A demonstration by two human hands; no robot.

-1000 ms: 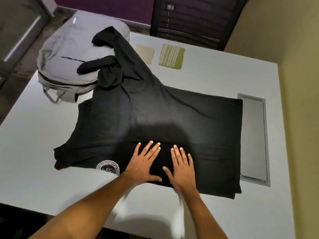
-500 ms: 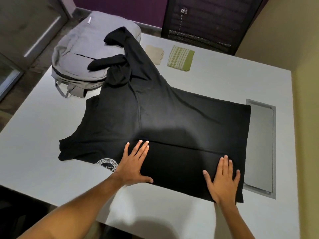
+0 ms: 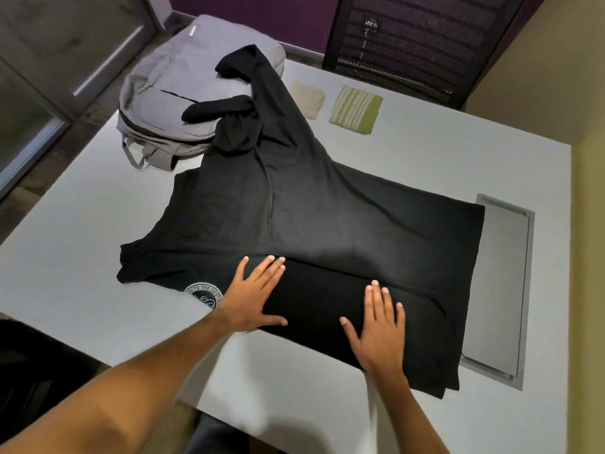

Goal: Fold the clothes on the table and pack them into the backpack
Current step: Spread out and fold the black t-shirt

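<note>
— Shirt [image 3: 327, 224] first: where is it, and what are the hands doing to it?

— It's a black one, spread over the middle of the white tabletop [image 3: 82, 257]. Its near edge is turned over into a long darker band at the lower centre of the frame. Both hands lie flat on that band. The left hand [image 3: 253, 294] sits at the band's left end, just right of a round white logo [image 3: 204, 294]. The right hand [image 3: 379, 332] is toward lower right, palm down. The fingers of both are spread wide and straight, gripping nothing, only pressing the cloth.

— So which step is this?

— I'd say the first fold is being smoothed and creased. The rest is unfolded, so the task looks early.

— What lies further up?

— The body of the shirt runs toward the upper centre, wrinkled, and its far sleeve [image 3: 216, 108] is draped onto the grey backpack [image 3: 183, 93] at upper left. To the right of that, near the far edge, lie two small folded cloths, a beige one [image 3: 307, 98] and a green striped one [image 3: 355, 109], apart from the shirt.

— And the next move?

— Likely pulling the sleeve off the backpack, then folding the far side in. The backpack's opening isn't clearly shown, so I can't tell whether it's ready for packing.
</note>
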